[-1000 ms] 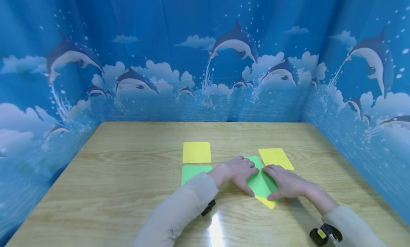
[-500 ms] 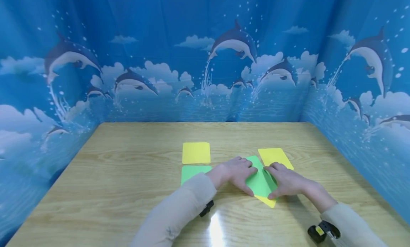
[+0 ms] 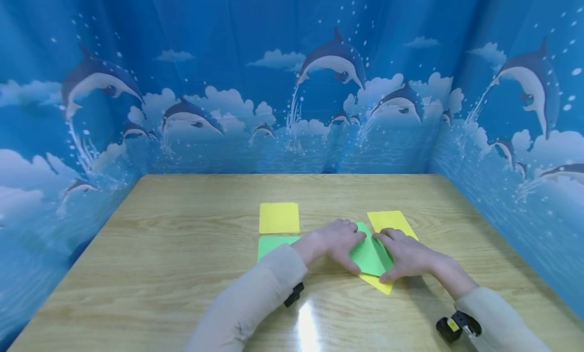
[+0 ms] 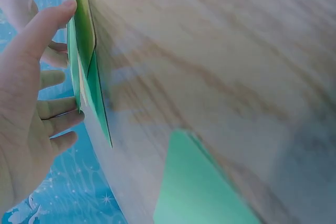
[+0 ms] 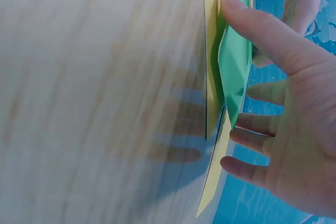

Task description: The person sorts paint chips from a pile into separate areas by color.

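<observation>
In the head view, my left hand (image 3: 339, 243) and right hand (image 3: 408, 253) hold a green paper square (image 3: 370, 258) between them. Each hand has its thumb at the near edge and its fingers toward the far side. The square bows slightly, and its near edge stands off the yellow sheet (image 3: 378, 284) beneath it. From the right wrist, the bend in the green paper (image 5: 234, 59) shows above a yellow sheet (image 5: 211, 77). In the left wrist view, another green layer (image 4: 97, 100) lies under the held one. My fingers partly cover the paper's sides.
A yellow square (image 3: 279, 218) lies left of centre on the wooden table (image 3: 182, 250). Nearer sits another green square (image 3: 274, 244), partly behind my left sleeve. A tilted yellow square (image 3: 393, 223) lies just beyond my right hand. A dolphin-print curtain (image 3: 255, 88) surrounds the table.
The near edge of the held green square has risen slightly, showing more of the yellow sheet beneath. Both hands have shifted a little away from me.
</observation>
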Demonstrator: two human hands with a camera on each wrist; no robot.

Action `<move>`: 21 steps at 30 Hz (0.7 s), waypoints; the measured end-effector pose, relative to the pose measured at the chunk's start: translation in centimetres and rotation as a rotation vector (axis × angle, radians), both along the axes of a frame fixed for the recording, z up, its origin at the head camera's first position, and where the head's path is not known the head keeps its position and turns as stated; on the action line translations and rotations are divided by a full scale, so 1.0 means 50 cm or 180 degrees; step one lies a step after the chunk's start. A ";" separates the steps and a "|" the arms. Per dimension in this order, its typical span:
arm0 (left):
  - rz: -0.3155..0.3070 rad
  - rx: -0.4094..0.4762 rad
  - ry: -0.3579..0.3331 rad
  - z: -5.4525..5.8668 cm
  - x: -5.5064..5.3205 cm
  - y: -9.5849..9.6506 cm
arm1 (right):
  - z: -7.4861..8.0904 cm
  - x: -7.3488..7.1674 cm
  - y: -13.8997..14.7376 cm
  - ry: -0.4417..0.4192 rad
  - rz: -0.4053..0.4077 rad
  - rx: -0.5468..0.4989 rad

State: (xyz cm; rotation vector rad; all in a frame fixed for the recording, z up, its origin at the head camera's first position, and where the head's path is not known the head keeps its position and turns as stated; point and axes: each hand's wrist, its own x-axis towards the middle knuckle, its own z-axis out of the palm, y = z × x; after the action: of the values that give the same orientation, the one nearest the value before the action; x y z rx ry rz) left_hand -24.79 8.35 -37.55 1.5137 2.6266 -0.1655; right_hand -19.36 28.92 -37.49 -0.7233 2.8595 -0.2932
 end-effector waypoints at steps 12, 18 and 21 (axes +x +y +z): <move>0.0233 0.0042 0.0083 0.010 -0.010 -0.052 | 0.014 -0.025 -0.046 0.0343 0.0157 0.0112; 0.0376 0.0014 0.0179 0.021 -0.010 -0.091 | 0.017 -0.046 -0.083 0.0350 0.0268 0.0154; 0.0425 -0.0026 0.0231 0.027 -0.006 -0.110 | 0.019 -0.052 -0.102 0.0309 0.0324 0.0151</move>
State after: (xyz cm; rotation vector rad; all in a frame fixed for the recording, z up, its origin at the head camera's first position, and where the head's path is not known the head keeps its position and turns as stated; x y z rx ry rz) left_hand -25.11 2.85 -36.21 1.3486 2.7686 -0.2234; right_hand -21.94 23.82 -36.55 -0.8936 2.8964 -0.1798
